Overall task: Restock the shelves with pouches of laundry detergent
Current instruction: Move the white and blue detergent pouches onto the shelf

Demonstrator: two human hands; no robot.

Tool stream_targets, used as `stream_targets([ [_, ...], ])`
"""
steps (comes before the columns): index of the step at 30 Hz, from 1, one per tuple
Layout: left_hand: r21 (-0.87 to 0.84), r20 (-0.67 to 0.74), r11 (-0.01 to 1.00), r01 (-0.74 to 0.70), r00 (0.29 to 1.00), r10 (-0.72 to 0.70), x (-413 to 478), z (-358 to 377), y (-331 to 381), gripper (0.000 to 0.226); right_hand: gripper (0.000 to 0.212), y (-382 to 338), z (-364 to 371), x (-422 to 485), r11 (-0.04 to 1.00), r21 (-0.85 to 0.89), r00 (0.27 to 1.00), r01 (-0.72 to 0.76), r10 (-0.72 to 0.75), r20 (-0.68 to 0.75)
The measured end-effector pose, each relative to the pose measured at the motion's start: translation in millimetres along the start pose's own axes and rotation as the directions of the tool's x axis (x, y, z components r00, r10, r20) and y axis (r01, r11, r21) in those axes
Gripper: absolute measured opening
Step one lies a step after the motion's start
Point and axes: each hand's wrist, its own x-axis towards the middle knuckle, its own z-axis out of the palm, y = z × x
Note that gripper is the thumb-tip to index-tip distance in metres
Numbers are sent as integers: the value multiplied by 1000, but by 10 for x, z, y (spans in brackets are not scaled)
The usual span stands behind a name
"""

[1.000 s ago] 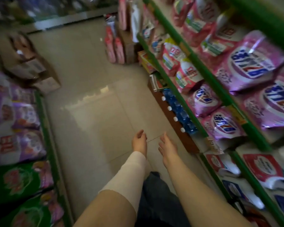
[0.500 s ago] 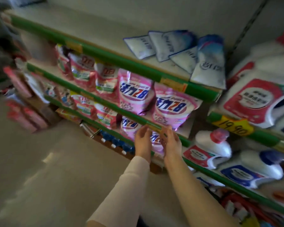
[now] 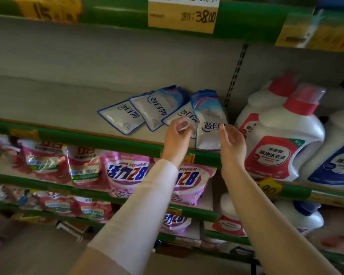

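Both forearms reach up from 6 o'clock, the left one in a pale sleeve [image 3: 143,205], the right one bare. Under them at 7 o'clock, pink bags [image 3: 127,173] stand in a row on a lower shelf, with red bags [image 3: 48,165] further toward 9 o'clock.

The left hand [image 3: 177,135] is raised above the green shelf edge [image 3: 87,138]. Its fingers are curled in front of the lower corner of one pouch [image 3: 184,114], and the blur hides whether they pinch it or only touch it. The right hand [image 3: 233,141] is just beside it at 3 o'clock, palm turned toward the left hand, with fingers relaxed and spread and gripping nothing. Its fingertips are at the right edge of the end pouch [image 3: 209,116].

The four white-and-blue pouches [image 3: 157,108] lie on the shelf [image 3: 68,104] in an overlapping fan, printed upside down, and the end pouch leans more steeply than the others.

At 3 o'clock of the pouches, past the slotted upright [image 3: 236,76], stands a white jug [image 3: 276,139] with a red cap, and a blue-labelled jug [image 3: 338,155] just beside it.

At 12 o'clock a yellow price tag [image 3: 183,14] reads 38.00.
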Motion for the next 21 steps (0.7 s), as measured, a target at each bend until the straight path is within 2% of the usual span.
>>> stream_targets([
  [4,72,67,997,33,997,-37,430,101,48,43,68,5,9,310,981,-194,1000,1,-4,-14],
  [8,184,144,981,56,986,-83,711,248,5,52,63,-37,69,544,957,-289,999,31,-22,34],
  [12,195,172,973,122,973,-156,816,403,-101,55,65,-78,149,788,902,-432,995,9,35,95],
  [15,212,140,965,153,973,-185,894,467,-159,52,62,-67,206,961,877,-480,992,-3,63,110],
  [21,158,136,968,194,967,-216,1058,512,-203,45,76,-80,301,1205,870,-485,981,-86,158,111],
])
